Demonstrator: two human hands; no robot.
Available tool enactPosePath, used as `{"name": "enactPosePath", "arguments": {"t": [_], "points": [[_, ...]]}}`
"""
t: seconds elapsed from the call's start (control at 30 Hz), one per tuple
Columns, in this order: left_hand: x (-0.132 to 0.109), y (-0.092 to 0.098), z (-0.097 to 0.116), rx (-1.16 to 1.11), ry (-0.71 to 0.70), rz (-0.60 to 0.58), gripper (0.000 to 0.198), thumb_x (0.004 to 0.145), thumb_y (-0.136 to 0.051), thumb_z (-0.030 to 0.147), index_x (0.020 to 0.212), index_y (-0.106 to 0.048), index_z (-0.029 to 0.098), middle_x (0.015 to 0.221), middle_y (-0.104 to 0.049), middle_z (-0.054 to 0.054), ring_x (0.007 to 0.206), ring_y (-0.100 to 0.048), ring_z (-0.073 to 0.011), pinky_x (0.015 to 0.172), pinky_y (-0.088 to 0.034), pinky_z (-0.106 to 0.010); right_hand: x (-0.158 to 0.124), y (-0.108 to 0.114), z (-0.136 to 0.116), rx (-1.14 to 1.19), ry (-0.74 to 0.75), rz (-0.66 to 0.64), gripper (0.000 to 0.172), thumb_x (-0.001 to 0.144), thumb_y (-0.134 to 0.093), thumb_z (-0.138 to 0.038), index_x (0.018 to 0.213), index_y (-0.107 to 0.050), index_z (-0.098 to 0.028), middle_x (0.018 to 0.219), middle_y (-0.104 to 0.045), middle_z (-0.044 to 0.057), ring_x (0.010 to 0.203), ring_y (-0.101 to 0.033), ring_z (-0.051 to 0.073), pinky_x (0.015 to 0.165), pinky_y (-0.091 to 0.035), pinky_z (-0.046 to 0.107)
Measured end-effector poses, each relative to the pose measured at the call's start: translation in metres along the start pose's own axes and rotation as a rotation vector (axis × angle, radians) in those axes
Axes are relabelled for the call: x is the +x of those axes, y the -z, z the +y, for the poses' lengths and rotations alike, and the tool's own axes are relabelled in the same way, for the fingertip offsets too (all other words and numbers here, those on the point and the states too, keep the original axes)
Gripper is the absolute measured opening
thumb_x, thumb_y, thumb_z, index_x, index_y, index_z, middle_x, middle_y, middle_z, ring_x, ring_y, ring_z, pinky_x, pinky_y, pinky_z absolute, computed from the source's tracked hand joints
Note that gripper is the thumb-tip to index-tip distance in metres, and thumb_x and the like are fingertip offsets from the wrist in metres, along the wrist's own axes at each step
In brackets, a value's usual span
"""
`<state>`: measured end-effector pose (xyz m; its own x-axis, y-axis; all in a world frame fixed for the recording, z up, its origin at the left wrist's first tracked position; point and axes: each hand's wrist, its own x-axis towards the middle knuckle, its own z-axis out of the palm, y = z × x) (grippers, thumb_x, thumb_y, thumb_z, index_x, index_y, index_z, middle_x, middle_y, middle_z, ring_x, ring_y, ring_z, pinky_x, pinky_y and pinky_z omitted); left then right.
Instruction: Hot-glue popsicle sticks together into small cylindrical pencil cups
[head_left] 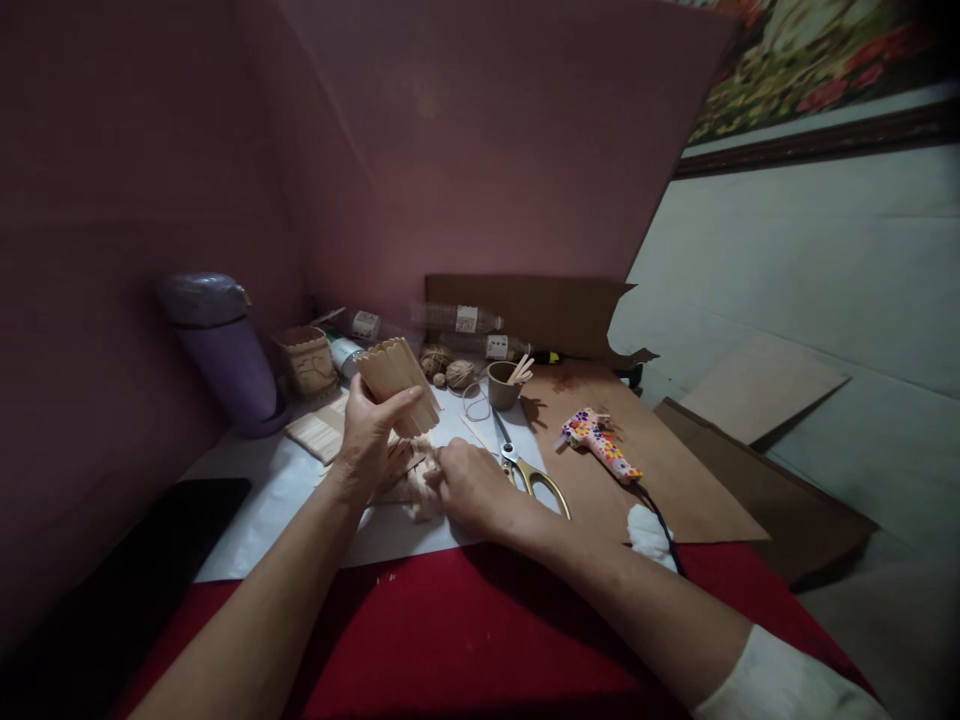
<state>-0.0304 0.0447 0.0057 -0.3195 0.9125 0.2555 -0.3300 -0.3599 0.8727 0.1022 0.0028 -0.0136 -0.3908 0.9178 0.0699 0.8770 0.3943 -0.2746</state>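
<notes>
My left hand [366, 425] grips a panel of craft sticks [401, 382] joined side by side, raised above the white sheet, with the thumb across its near face. My right hand [474, 487] is low beside a loose heap of pale wooden pieces [409, 475]. Its fingers are curled together at the heap's right side; what they hold, if anything, is hidden. Just right of that hand lie scissors [536, 475] with gold handles. A flat craft-stick panel [319, 432] rests on the sheet, left of my left hand.
Behind stand a small cup [504, 388] with sticks, twine balls [460, 374], plastic bottles [466, 319] and a craft-stick box [306, 362]. A purple tumbler [229, 365] is at left. A flowered glue gun [600, 445] lies on brown cardboard [675, 500], its cord near white fluff [649, 533].
</notes>
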Motion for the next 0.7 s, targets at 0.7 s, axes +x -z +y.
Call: {"name": "enactPosePath", "arguments": {"t": [0.7], "points": [[-0.026, -0.010, -0.032, 0.088, 0.241, -0.347, 0.065, 0.055, -0.089, 0.029, 0.109, -0.055, 0.017, 0.103, -0.064, -0.008, 0.094, -0.063, -0.0243, 0.079, -0.054, -0.036, 0.019, 0.039, 0.082, 0.242, -0.352, 0.435, 0.032, 0.090, -0.056, -0.040, 0.075, -0.078, -0.021, 0.073, -0.074, 0.005, 0.067, -0.064, 0.016, 0.058, -0.033, 0.026]]}}
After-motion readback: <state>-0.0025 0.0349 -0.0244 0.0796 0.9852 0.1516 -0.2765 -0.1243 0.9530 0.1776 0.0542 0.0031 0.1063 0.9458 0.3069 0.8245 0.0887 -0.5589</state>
